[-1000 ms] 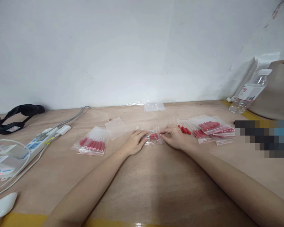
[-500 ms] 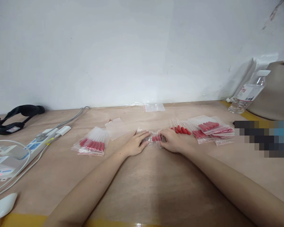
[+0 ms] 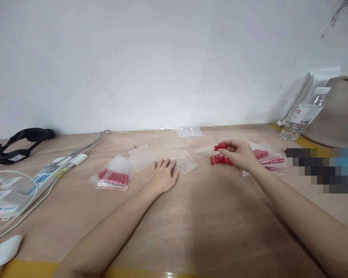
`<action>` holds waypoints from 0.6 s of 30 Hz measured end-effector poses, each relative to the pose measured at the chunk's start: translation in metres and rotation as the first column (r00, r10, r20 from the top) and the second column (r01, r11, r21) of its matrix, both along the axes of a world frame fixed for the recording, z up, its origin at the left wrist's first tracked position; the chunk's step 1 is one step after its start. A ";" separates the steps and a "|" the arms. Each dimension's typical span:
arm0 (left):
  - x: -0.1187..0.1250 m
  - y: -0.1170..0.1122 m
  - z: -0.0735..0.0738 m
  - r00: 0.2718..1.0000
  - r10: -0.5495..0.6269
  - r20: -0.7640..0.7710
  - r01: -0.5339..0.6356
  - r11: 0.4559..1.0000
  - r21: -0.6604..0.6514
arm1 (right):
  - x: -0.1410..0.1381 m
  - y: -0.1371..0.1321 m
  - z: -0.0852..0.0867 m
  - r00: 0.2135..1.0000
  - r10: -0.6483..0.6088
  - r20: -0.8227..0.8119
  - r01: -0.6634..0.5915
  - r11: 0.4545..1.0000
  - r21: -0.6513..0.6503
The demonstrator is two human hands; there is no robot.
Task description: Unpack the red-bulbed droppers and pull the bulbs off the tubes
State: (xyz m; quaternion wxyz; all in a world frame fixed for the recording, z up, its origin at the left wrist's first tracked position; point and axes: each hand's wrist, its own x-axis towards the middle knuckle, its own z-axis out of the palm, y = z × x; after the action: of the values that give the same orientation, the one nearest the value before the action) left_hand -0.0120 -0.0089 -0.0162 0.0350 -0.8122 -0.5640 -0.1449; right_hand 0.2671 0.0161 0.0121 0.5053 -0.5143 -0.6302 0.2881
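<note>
My left hand [image 3: 164, 177] lies flat on a clear zip bag [image 3: 188, 163], fingers spread, holding it to the table. The bag's red-lined opening points right. To the right, my right hand [image 3: 238, 153] is closed on the red bulb of a dropper [image 3: 219, 147], its clear tube pointing left. Just beneath it, several loose red-bulbed droppers [image 3: 216, 159] lie side by side on the table, partly hidden by my right hand. Behind that hand is a pile of bagged red droppers [image 3: 268, 158]. Another stack of filled bags [image 3: 113, 173] lies left of my left hand.
A flat clear bag [image 3: 140, 157] lies beyond my left hand, and another bag [image 3: 189, 132] is by the wall. At left are a power strip [image 3: 43, 175] with cables and a black strap-like object [image 3: 23, 144]. A plastic bottle [image 3: 306, 112] leans at far right.
My right hand has left the bag in the middle and moved right, and now holds a dropper above the loose ones. No red shows at the bag now. My left hand has flattened.
</note>
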 end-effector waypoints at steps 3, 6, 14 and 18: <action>0.003 -0.004 0.001 0.999 0.047 0.014 -0.049 0.988 0.147 | 0.002 0.003 -0.010 0.964 -0.208 0.166 0.157 0.949 0.275; 0.003 -0.002 0.004 0.996 0.011 0.087 -0.027 0.983 0.179 | -0.002 0.004 -0.024 0.885 -0.272 0.378 0.081 0.889 0.451; -0.001 0.008 0.004 0.946 -0.249 0.210 0.227 0.966 0.122 | -0.005 0.005 -0.039 0.728 -0.249 0.638 -0.105 0.880 0.464; -0.002 0.010 0.001 0.929 -0.295 0.222 0.293 0.955 0.042 | -0.009 0.001 -0.034 0.674 -0.300 0.675 -0.083 0.877 0.473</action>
State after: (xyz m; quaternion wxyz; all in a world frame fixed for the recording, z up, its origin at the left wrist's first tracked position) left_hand -0.0144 0.0010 -0.0156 -0.0481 -0.8655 -0.4358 -0.2423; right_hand 0.2581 0.0174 -0.0221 0.3359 -0.4864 -0.7955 -0.1333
